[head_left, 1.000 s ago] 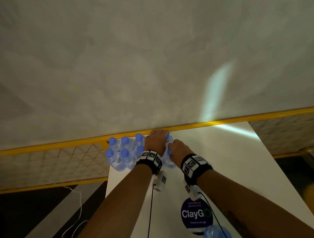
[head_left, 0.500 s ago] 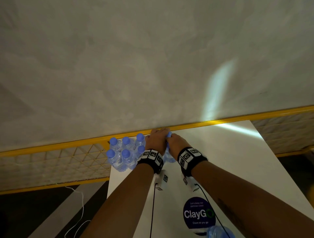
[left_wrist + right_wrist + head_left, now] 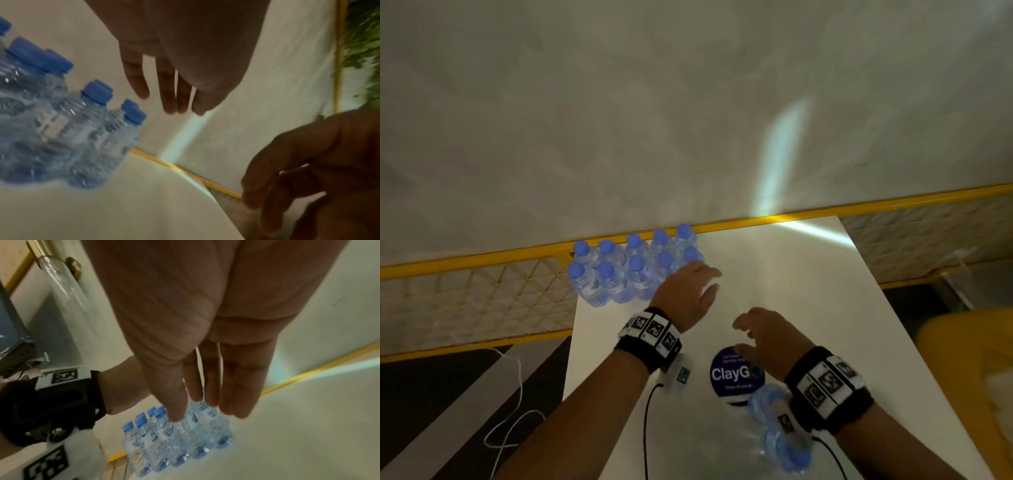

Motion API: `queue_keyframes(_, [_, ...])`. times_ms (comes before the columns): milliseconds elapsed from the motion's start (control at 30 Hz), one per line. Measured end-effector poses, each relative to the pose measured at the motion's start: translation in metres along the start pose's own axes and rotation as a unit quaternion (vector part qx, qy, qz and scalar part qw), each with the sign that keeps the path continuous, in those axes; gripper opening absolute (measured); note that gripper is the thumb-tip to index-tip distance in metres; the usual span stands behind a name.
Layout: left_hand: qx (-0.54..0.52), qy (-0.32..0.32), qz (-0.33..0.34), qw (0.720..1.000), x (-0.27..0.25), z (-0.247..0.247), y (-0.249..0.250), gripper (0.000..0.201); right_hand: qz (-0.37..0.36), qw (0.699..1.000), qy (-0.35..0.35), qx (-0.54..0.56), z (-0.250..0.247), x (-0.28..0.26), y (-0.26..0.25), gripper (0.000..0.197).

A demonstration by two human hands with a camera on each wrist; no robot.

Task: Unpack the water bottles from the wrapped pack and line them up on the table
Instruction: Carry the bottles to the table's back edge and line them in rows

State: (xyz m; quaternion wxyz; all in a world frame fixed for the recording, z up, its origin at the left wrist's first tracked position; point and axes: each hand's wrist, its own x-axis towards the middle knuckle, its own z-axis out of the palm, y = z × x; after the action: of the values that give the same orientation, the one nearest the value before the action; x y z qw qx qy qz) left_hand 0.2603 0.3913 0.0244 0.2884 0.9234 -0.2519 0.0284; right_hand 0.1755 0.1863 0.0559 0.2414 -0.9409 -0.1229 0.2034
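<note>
Both hands [image 3: 726, 311] withdrawn from bottles [image 3: 633, 267] | fingers spread, empty | bottles beyond left hand [image 3: 688, 294]

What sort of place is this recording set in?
Probably a canteen or shared eating area, though that is uncertain: a white table bears a "ClayGo" clean-as-you-go sticker, and a yellow mesh railing borders it by a grey wall.

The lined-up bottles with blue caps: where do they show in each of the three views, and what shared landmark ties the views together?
Head: the lined-up bottles stand in two rows at the table's far left corner, left of the left hand.
Left wrist: far left, blurred.
Right wrist: low centre, below the right hand.
Shared landmark: the yellow rail along the table's far edge.
</note>
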Motion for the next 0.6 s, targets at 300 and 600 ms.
queue_keyframes(300, [-0.066,-0.248,0.033,0.966,-0.099,0.076,0.104,0.04,0.048,0.997,-0.05,-0.029,0.032,-0.15,0.02,0.032])
queue_keyframes(600, [-0.012,-0.256,-0.008,0.967,-0.098,0.087,0.128,0.021,0.036,0.996,-0.003,-0.087,0.077,-0.162,0.026,0.024])
